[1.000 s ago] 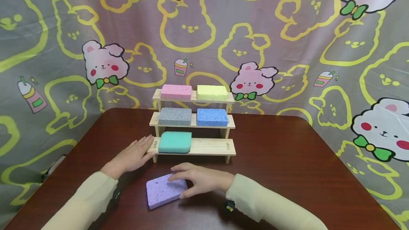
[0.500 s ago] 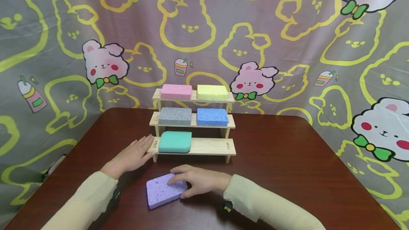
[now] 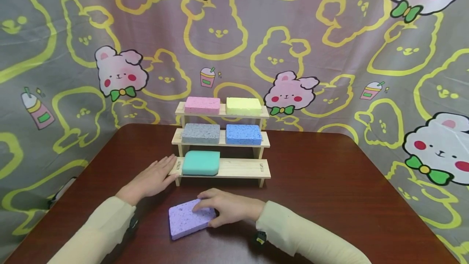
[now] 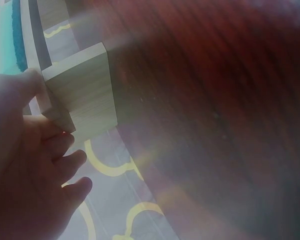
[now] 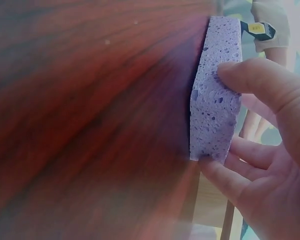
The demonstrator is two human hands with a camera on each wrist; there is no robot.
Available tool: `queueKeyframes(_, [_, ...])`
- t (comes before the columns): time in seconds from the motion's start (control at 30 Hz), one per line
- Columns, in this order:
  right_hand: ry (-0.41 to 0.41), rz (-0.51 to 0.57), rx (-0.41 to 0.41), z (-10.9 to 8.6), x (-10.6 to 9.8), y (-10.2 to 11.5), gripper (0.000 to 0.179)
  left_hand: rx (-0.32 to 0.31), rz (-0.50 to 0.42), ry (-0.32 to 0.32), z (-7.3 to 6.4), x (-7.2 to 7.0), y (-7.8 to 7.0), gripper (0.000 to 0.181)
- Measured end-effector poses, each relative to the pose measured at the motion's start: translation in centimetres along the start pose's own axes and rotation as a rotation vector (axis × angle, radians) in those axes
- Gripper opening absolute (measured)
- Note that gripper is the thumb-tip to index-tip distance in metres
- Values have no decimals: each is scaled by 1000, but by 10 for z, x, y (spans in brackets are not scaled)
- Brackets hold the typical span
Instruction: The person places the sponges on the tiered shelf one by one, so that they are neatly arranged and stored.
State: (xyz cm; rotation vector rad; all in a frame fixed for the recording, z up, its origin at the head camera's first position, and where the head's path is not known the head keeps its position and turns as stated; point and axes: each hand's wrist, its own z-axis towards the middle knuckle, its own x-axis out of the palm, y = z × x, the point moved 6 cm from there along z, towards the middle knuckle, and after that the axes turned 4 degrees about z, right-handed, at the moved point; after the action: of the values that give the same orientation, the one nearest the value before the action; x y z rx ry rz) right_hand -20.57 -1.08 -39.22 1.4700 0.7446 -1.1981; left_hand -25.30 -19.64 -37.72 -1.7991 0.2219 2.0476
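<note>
A purple sponge (image 3: 190, 219) with a pitted surface lies flat on the table in front of a three-tier wooden rack (image 3: 242, 168). My right hand (image 3: 231, 207) grips its right end. In the right wrist view the thumb (image 5: 235, 75) presses one side edge of the sponge (image 5: 215, 105), with fingers around the opposite edge and corner. My left hand (image 3: 148, 180) holds the left end of the rack's lowest board, thumb along the front edge. The left wrist view shows its fingertips (image 4: 72, 162) at the board's end.
A teal sponge (image 3: 200, 163) sits on the left of the lowest tier. Grey (image 3: 200, 133) and blue (image 3: 243, 134) sponges share the middle tier; pink (image 3: 202, 105) and yellow (image 3: 243, 106) sponges lie on top. A patterned curtain (image 3: 227, 19) hangs behind the brown table (image 3: 311, 174).
My right wrist and sleeve have shifted slightly left, and the hand sits a little closer about the sponge. The left hand and the rack stay where they were.
</note>
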Motion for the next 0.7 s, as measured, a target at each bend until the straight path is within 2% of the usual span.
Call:
queueKeyframes(0.37, [-46, 15, -21, -10, -9, -2, 48, 3, 8, -5, 0, 1, 1, 61])
queueKeyframes(0.7, [-99, 30, 1, -26, -33, 0, 46, -11, 6, 2, 1, 1, 1, 61])
